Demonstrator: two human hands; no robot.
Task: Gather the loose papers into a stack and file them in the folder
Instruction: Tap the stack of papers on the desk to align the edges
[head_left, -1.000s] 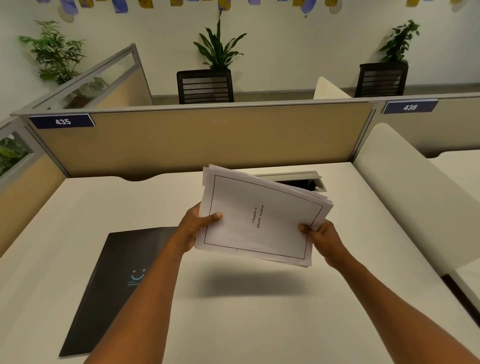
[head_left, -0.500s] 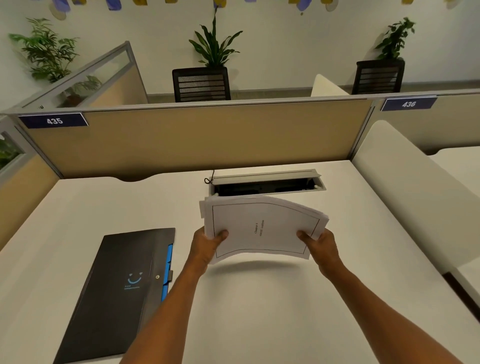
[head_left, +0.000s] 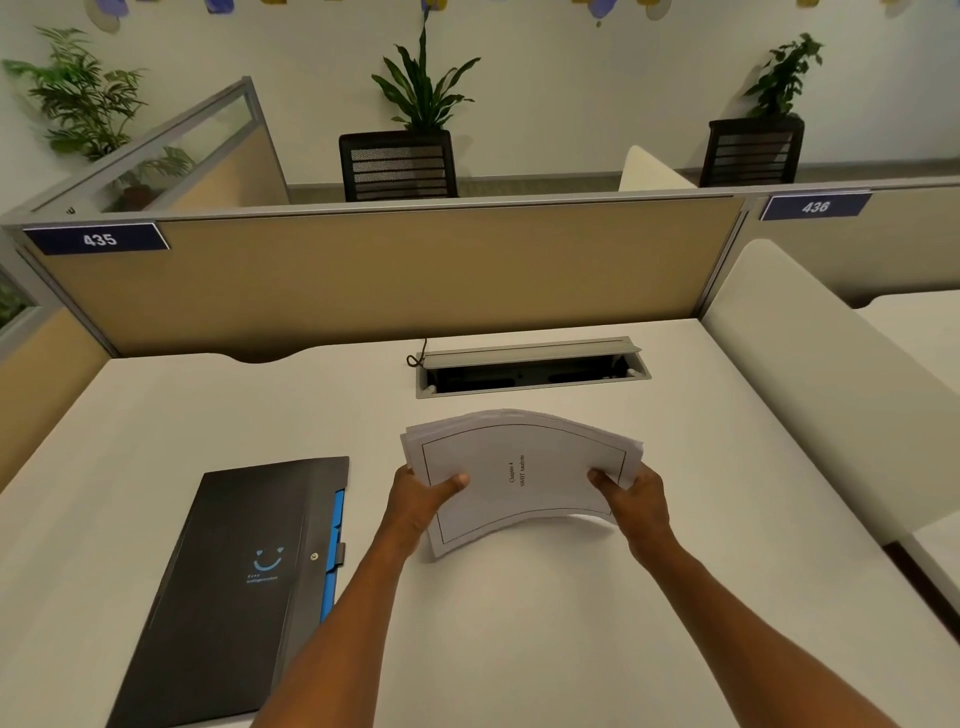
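Note:
A stack of white papers (head_left: 524, 475) with a printed title page on top is bowed upward in the middle, low over the white desk (head_left: 519, 623). My left hand (head_left: 421, 499) grips its left edge with the thumb on top. My right hand (head_left: 631, 496) grips its right edge the same way. The sheet edges are slightly fanned at the top. A black folder (head_left: 234, 587) with a blue smiley mark and blue inner tabs lies closed on the desk, to the left of my left forearm.
An open grey cable tray (head_left: 530, 369) is set into the desk just beyond the papers. Beige partition walls (head_left: 389, 275) close the back and left. A white rounded divider (head_left: 810, 379) runs along the right side. Chairs and plants stand beyond the partition.
The paper stack came down from a raised, tilted hold toward the desk and now bows upward between both hands. The folder has not moved.

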